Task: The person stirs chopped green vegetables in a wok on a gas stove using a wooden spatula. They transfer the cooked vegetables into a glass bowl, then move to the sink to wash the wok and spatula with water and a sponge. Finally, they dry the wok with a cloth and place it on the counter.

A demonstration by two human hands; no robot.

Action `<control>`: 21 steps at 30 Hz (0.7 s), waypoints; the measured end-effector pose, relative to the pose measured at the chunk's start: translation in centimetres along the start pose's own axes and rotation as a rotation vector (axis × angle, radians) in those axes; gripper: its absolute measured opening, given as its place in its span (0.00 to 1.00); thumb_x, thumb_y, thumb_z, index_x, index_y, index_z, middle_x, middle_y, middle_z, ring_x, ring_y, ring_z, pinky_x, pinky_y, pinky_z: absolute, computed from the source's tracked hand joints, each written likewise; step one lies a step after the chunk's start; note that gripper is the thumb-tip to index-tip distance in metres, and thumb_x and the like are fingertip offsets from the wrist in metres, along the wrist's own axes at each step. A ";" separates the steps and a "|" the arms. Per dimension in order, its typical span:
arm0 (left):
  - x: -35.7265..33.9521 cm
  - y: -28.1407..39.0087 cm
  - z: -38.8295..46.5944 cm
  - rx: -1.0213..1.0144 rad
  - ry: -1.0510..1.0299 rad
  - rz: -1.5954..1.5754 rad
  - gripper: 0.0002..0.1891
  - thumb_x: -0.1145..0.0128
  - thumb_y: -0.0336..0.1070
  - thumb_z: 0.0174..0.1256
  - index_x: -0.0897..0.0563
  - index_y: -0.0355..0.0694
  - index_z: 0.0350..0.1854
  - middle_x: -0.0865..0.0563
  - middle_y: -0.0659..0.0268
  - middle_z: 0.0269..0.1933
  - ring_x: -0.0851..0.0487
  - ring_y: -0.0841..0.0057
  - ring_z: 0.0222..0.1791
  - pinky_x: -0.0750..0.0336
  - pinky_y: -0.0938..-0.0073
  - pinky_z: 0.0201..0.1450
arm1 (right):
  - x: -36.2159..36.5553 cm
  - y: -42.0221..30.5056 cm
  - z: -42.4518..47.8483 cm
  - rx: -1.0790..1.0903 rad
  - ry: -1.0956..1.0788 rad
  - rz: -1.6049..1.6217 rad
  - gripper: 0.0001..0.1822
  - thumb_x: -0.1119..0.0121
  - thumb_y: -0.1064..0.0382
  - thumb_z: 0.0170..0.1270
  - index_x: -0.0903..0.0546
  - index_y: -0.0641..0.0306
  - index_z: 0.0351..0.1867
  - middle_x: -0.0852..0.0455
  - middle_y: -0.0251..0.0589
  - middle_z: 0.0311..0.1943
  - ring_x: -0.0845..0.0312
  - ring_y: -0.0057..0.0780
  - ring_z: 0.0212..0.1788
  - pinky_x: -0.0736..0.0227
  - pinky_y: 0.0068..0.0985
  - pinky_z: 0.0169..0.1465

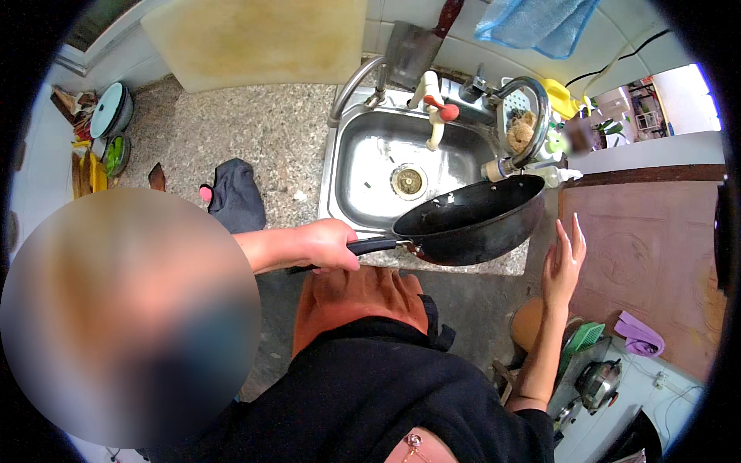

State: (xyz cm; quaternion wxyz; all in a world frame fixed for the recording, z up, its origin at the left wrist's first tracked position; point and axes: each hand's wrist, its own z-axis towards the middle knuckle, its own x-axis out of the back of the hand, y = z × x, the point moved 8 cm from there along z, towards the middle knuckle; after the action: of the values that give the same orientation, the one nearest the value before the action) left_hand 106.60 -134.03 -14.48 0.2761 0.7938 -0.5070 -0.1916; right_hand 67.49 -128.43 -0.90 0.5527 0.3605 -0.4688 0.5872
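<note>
My left hand (327, 246) grips the black handle of a deep black frying pan (469, 226). Tilted, the pan hangs over the front right part of a stainless steel sink (347, 168), its inside turned towards the basin. Bits of green lie in the basin near the drain strainer (408, 182). To the right of the pan and apart from it, my right hand (564, 263) is raised with its fingers stretched, holding nothing. A white plastic tap with a red lever (443, 110) and a curved metal spout (353, 87) reach over the sink. A blurred patch covers part of my left arm.
A dark grey cloth (237, 194) lies on the granite counter (278, 139). Behind stand a cutting board (255, 43) and a cleaver (411, 52). Another curved metal tap (541, 110) rises at the right. Bowls (110, 107) sit at the far left, a lidded pot (599, 382) at lower right.
</note>
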 end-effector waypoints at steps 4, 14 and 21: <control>0.6 1.0 -1.3 0.004 -0.027 0.051 0.11 0.36 0.37 0.59 0.21 0.35 0.26 0.23 0.66 0.17 0.25 0.78 0.15 0.31 0.73 0.18 | -0.7 -0.3 -3.3 -0.113 0.008 0.040 0.28 0.45 0.78 0.62 0.22 0.57 0.65 0.34 0.47 0.74 0.39 0.48 0.73 0.44 0.42 0.74; 1.3 -0.6 -1.1 -0.102 -0.138 -0.014 0.10 0.37 0.36 0.58 0.21 0.34 0.28 0.22 0.66 0.18 0.24 0.78 0.14 0.29 0.72 0.18 | -0.5 -4.2 -9.8 -0.251 -0.044 -0.038 0.27 0.46 0.77 0.59 0.22 0.59 0.63 0.33 0.51 0.73 0.38 0.50 0.72 0.44 0.41 0.74; -1.4 -0.8 -0.1 -0.252 0.089 0.266 0.13 0.38 0.38 0.53 0.19 0.31 0.30 0.18 0.55 0.22 0.17 0.65 0.22 0.22 0.62 0.27 | -11.4 -3.4 -20.7 -0.591 -0.435 0.489 0.11 0.41 0.68 0.70 0.16 0.64 0.51 0.11 0.43 0.41 0.14 0.30 0.43 0.21 0.26 0.48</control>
State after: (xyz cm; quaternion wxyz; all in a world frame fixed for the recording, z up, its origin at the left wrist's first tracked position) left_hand 106.61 -132.52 -14.88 0.4185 0.6865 -0.5666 -0.1802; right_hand 74.27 -112.50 -17.31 0.3651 0.1806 -0.7936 0.4519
